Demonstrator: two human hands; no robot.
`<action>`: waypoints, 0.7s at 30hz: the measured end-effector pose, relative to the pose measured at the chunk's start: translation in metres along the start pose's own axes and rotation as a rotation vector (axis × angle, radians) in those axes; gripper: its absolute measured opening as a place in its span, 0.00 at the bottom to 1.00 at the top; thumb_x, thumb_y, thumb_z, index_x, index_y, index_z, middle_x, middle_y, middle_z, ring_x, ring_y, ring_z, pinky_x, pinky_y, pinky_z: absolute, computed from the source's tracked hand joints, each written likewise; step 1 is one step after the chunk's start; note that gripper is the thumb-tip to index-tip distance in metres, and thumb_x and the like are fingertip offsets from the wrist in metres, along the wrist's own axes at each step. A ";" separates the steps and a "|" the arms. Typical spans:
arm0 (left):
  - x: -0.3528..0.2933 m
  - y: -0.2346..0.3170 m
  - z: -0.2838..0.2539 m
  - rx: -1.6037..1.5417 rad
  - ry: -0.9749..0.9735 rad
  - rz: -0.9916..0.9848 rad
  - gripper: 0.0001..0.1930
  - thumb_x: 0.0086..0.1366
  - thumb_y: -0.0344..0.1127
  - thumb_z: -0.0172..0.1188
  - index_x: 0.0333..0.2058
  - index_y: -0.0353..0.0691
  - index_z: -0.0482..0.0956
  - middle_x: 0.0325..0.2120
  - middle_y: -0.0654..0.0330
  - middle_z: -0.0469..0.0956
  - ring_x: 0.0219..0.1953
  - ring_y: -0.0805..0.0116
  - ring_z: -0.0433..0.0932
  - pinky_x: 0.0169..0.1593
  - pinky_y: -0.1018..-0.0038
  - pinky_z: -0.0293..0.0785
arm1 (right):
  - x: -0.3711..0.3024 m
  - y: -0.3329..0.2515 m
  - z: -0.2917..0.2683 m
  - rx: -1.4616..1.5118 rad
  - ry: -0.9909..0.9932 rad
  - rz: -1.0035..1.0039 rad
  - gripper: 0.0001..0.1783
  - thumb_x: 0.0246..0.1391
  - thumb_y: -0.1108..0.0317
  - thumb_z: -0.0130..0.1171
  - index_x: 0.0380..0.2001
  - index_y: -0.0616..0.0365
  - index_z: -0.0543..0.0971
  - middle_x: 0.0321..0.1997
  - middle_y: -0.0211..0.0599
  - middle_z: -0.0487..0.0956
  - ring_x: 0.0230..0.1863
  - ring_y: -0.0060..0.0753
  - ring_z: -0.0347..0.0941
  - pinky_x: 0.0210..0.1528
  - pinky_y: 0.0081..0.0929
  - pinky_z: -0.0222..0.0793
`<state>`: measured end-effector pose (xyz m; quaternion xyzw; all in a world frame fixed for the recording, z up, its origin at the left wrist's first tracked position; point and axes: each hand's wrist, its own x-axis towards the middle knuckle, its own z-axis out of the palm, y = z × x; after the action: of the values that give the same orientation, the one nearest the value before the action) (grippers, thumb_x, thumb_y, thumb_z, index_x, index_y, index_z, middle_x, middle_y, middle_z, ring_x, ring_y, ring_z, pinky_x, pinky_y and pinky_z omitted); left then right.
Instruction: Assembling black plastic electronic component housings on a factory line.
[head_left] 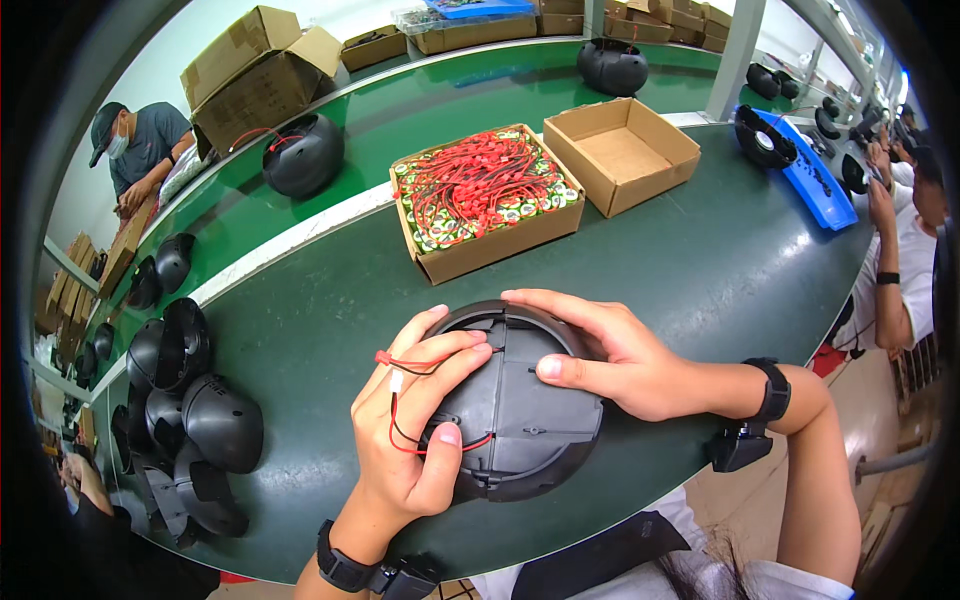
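A round black plastic housing (515, 405) rests on the dark green table in front of me, its flat panelled side facing up. My left hand (395, 445) grips its left side, thumb and fingertips on the panel. Thin red and black wires (398, 425) come out of the panel and pass by the left fingers, with a red connector (383, 357) and a white connector (397, 381) lying over them. My right hand (635, 375) clasps the right side, its thumb on the panel and its fingers along the far rim. The housing's underside is hidden.
Beyond the housing stand a cardboard box (490, 258) of green-wrapped batteries with red leads and an open cardboard box (640, 170). Black shells (222, 425) cluster at left. A blue tray (825, 195) is at far right. Other people sit at both sides.
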<state>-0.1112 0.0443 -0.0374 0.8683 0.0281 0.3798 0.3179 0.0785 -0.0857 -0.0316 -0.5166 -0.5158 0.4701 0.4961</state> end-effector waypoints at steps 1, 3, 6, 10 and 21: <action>0.000 0.001 0.000 -0.006 -0.003 0.004 0.23 0.50 0.37 0.49 0.43 0.32 0.80 0.41 0.46 0.79 0.49 0.38 0.75 0.58 0.51 0.66 | 0.000 0.001 0.000 0.002 0.000 0.002 0.34 0.61 0.65 0.55 0.66 0.66 0.57 0.66 0.44 0.63 0.67 0.31 0.58 0.68 0.30 0.53; 0.001 0.001 0.001 -0.015 -0.008 0.005 0.23 0.50 0.37 0.49 0.43 0.32 0.80 0.41 0.46 0.79 0.49 0.39 0.75 0.58 0.51 0.66 | -0.001 0.005 -0.001 -0.124 0.069 -0.121 0.33 0.60 0.61 0.57 0.61 0.69 0.62 0.58 0.51 0.72 0.58 0.36 0.69 0.59 0.30 0.64; 0.001 0.002 0.003 0.002 0.001 0.016 0.24 0.50 0.37 0.48 0.43 0.32 0.80 0.40 0.46 0.80 0.49 0.39 0.75 0.58 0.52 0.67 | 0.001 0.012 0.000 -0.017 0.068 -0.142 0.33 0.59 0.61 0.58 0.61 0.69 0.61 0.57 0.51 0.72 0.57 0.36 0.70 0.59 0.30 0.64; -0.001 0.004 0.003 -0.043 -0.026 -0.039 0.26 0.59 0.47 0.46 0.43 0.28 0.79 0.42 0.42 0.78 0.52 0.41 0.72 0.62 0.48 0.58 | 0.001 0.016 -0.004 -0.114 0.053 -0.126 0.35 0.59 0.68 0.57 0.66 0.65 0.56 0.66 0.43 0.62 0.67 0.31 0.58 0.68 0.31 0.52; -0.001 0.002 0.005 -0.032 -0.008 -0.004 0.24 0.51 0.40 0.48 0.42 0.32 0.81 0.40 0.47 0.80 0.47 0.39 0.76 0.58 0.52 0.66 | 0.006 0.025 0.008 0.150 0.063 -0.279 0.32 0.62 0.62 0.53 0.64 0.66 0.59 0.65 0.45 0.64 0.68 0.35 0.57 0.68 0.32 0.50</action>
<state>-0.1088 0.0396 -0.0394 0.8646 0.0225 0.3761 0.3324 0.0721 -0.0787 -0.0572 -0.4159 -0.5304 0.4172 0.6096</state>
